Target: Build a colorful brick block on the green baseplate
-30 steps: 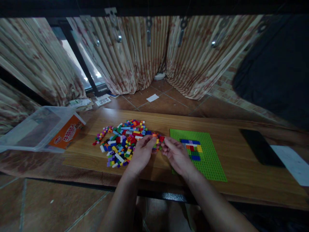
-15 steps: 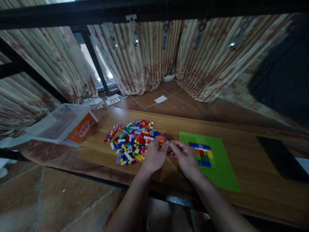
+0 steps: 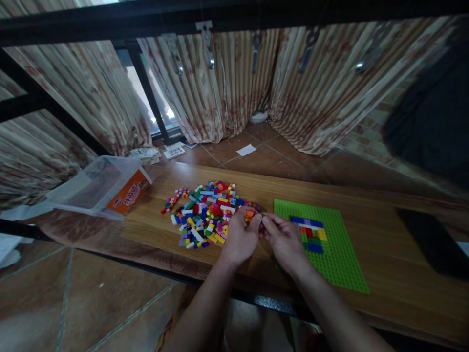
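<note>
My left hand (image 3: 240, 239) is closed, thumb against fingers, over the right edge of the brick pile. An orange toy brick (image 3: 249, 214) shows between its fingers. My right hand (image 3: 284, 239) meets it tip to tip, its thumb and fingers pinched together; whatever is between them is too small and covered to name. Beside the right hand lies a green baseplate (image 3: 342, 244), which bears a low build of blue, white, red, yellow and green bricks (image 3: 315, 248). Left of my hands spreads a loose pile of mixed coloured bricks (image 3: 205, 215).
A clear plastic box (image 3: 93, 195) with an orange label stands at the table's left end. On the right lies a flat black object (image 3: 428, 239). The wooden table (image 3: 252, 178) is long and narrow. Papers (image 3: 246, 150) lie on the tiled floor beyond it, before striped curtains (image 3: 234, 93).
The whole view has shifted slightly, so everything sits a little further right. My hands keep nearly the same pinched pose, fingertips together, with the orange brick still showing at the left.
</note>
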The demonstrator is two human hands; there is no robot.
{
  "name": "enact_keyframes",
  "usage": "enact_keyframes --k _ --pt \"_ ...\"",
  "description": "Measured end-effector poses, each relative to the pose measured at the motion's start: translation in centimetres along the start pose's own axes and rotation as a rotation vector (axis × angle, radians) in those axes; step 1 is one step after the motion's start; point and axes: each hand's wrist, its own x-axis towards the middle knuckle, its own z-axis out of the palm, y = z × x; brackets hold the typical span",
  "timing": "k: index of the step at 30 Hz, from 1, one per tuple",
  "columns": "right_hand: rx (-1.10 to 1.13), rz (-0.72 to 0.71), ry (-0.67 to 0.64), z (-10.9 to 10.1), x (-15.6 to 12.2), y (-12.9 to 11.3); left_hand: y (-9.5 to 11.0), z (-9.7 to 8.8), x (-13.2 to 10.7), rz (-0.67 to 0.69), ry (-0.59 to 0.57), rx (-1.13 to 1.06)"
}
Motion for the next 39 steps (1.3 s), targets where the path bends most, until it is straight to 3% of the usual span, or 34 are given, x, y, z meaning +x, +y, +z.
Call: enact_keyframes --k 9,11,17,20,24,31,35,39 --pt "0.046 0.009 0.049 0.4 0.0 0.0 0.5 -0.2 0.2 -0.086 -0.028 -0.135" --pt "-0.095 -0.039 0.071 0.2 0.2 0.3 0.4 -1.0 0.5 -0.073 -0.024 -0.041" --pt "-0.893 -0.351 0.070 -0.7 0.1 0.9 0.0 -4.2 1.4 0.008 0.151 0.571" --pt "-1.058 -0.393 0.042 -0.7 0.1 1.0 -0.3 -4.9 1.5 -0.004 0.128 0.761" --pt "-1.133 -0.371 0.021 -0.7 0.3 1.1 -0.6 -4.8 1.3 0.026 0.058 0.831" --pt "-1.052 -0.392 -0.028 -0.7 0.2 0.8 0.6 -5.2 1.4 -0.023 0.048 0.658" --pt "-0.970 -0.411 -0.026 -0.6 0.1 0.4 1.0 -5.6 1.7 0.000 0.106 0.380" --pt "-0.845 -0.412 0.002 -0.4 -0.1 0.0 0.9 -5.1 1.6 -0.163 0.120 0.035"
